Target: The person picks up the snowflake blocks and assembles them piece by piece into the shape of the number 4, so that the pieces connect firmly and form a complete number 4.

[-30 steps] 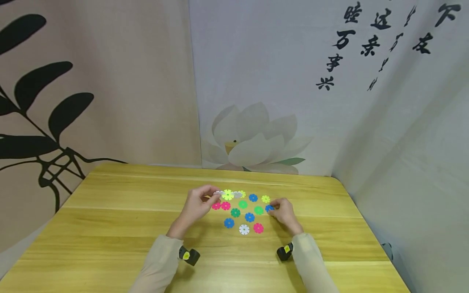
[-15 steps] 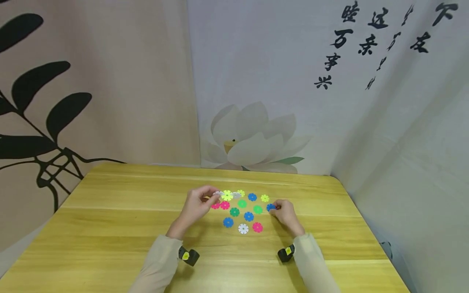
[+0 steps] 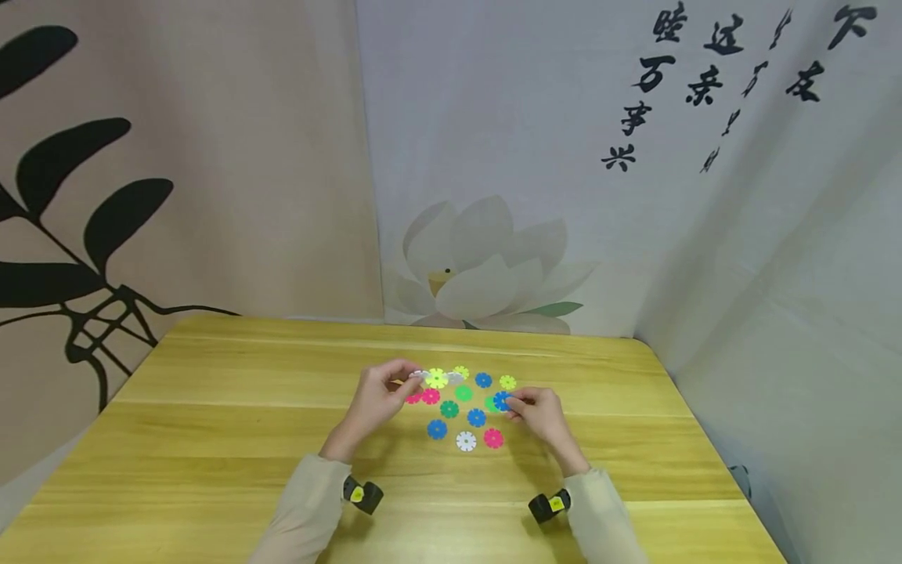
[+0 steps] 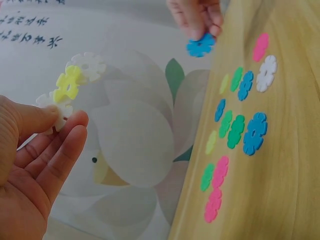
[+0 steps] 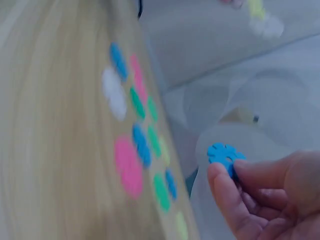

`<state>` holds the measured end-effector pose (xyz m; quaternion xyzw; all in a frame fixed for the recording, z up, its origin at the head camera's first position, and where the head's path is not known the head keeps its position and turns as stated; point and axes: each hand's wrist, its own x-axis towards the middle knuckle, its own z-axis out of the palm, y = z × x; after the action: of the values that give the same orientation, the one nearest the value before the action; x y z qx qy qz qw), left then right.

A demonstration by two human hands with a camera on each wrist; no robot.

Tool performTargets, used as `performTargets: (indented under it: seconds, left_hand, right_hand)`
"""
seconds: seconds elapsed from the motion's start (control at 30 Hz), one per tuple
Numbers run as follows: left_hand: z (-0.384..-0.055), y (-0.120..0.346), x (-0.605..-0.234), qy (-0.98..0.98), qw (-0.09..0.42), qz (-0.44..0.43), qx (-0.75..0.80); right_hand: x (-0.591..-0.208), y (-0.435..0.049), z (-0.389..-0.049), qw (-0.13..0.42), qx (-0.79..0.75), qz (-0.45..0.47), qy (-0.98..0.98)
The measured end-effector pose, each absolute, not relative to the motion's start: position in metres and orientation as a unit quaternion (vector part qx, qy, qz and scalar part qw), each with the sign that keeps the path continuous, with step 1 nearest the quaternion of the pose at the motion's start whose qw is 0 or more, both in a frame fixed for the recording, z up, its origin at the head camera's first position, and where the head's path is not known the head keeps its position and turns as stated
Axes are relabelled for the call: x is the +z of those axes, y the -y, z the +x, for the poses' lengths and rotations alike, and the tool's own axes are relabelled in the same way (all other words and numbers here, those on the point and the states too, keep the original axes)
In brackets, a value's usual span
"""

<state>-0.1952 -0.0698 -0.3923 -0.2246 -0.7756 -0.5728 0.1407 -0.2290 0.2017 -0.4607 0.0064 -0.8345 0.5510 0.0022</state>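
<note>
My left hand [image 3: 377, 398] pinches one end of a joined row of notched plastic snowflake discs. The row runs from a white disc between thumb and fingers, through a yellow disc [image 4: 68, 83], to another white disc [image 4: 90, 66] at the far end. In the right wrist view a blue snowflake disc [image 5: 226, 156] is pinched between the thumb and finger of my right hand [image 3: 543, 411]. That disc is raised off the table and, in the head view, overlaps a light green disc [image 3: 490, 403] lying below it.
Loose discs lie spread between the hands on the wooden table [image 3: 211, 439], among them a white one [image 3: 466, 441], a pink one [image 3: 493, 438], a dark green one [image 3: 449, 409] and several blue ones. Behind the table's far edge hangs a printed curtain [image 3: 493, 117].
My right hand has picked the blue disc up from the right side of the spread and brought it left. The left hand keeps its place with the joined discs.
</note>
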Motion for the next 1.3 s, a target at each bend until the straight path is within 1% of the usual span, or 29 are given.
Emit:
performTargets:
  seconds: [0.23, 0.4, 0.6, 0.83, 0.93, 1.07, 1.3]
  left_hand:
    - [-0.196, 0.071, -0.394, 0.776, 0.132, -0.219, -0.577]
    - [-0.196, 0.071, -0.395, 0.773, 0.132, -0.221, -0.581]
    - [-0.195, 0.071, -0.394, 0.776, 0.135, -0.219, -0.576]
    - [-0.195, 0.071, -0.392, 0.784, 0.141, -0.218, -0.564]
    - [-0.202, 0.072, -0.403, 0.781, 0.141, -0.218, -0.568]
    - [-0.213, 0.074, -0.419, 0.780, 0.141, -0.214, -0.572]
    - [-0.216, 0.074, -0.425, 0.769, 0.143, -0.230, -0.579]
  right_hand:
    - [-0.439, -0.178, -0.219, -0.041, 0.651, 0.007, 0.758]
    - [-0.424, -0.166, -0.214, -0.059, 0.681, 0.018, 0.730]
    - [-0.414, -0.158, -0.213, -0.062, 0.683, 0.022, 0.728]
    - [-0.408, -0.157, -0.214, -0.076, 0.690, 0.016, 0.720]
    - [-0.406, -0.160, -0.215, -0.088, 0.688, 0.021, 0.720]
    - [-0.404, -0.163, -0.217, -0.112, 0.675, 0.048, 0.728]
    - [-0.403, -0.167, -0.220, -0.149, 0.667, 0.078, 0.726]
